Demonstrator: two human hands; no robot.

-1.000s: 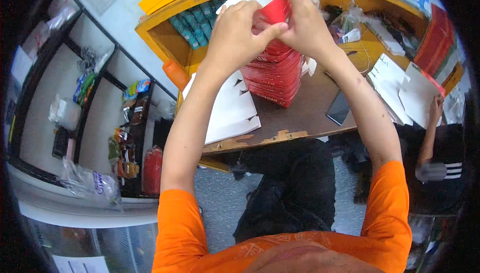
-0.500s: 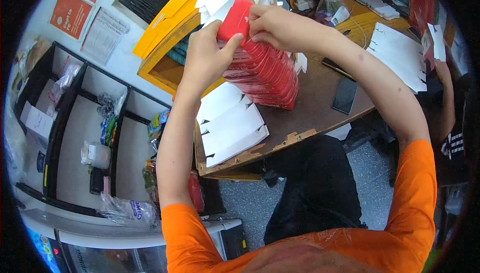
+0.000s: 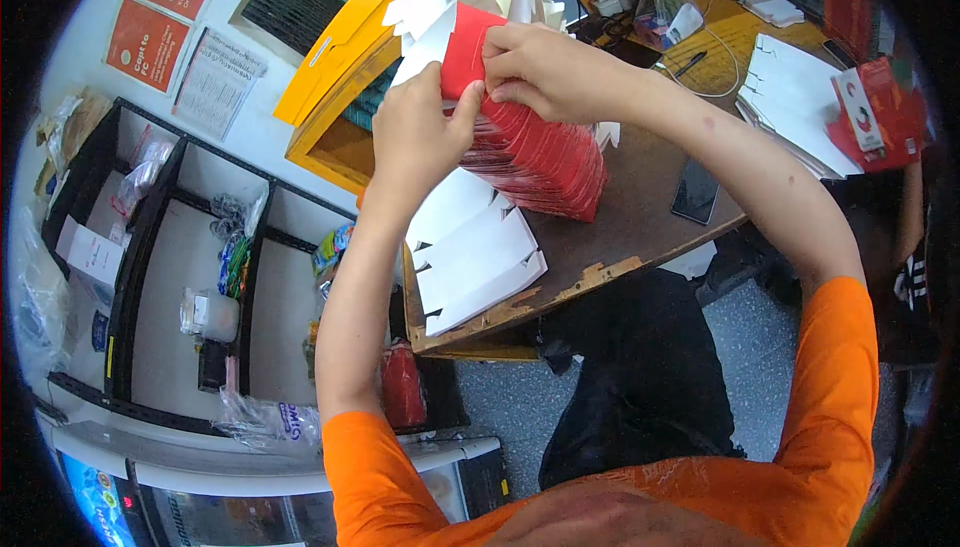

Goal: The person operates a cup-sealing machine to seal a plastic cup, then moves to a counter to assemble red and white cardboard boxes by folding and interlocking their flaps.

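At the top of a tall stack of red folded cartons [image 3: 550,172], both hands grip one red cardboard carton [image 3: 466,47] with white flaps. My left hand [image 3: 420,137] pinches its left and lower edge, thumb against the red face. My right hand [image 3: 535,72] has its fingers bent over the right side of the same carton. Flat white carton blanks [image 3: 470,257] with slotted edges lie on the brown table [image 3: 600,237], close to my left forearm. The fingertips behind the carton are hidden.
A black phone [image 3: 694,192] lies right of the stack. A yellow box-like stand [image 3: 345,57] rises behind my left hand. More white blanks [image 3: 785,97] lie at right, where a co-worker's arm is beside a red carton [image 3: 890,117]. Black shelves [image 3: 175,277] stand at left.
My hands stay on the carton, my right hand shifting slightly downward along it. At right, the co-worker's red and white carton has turned and now shows a broad red face.
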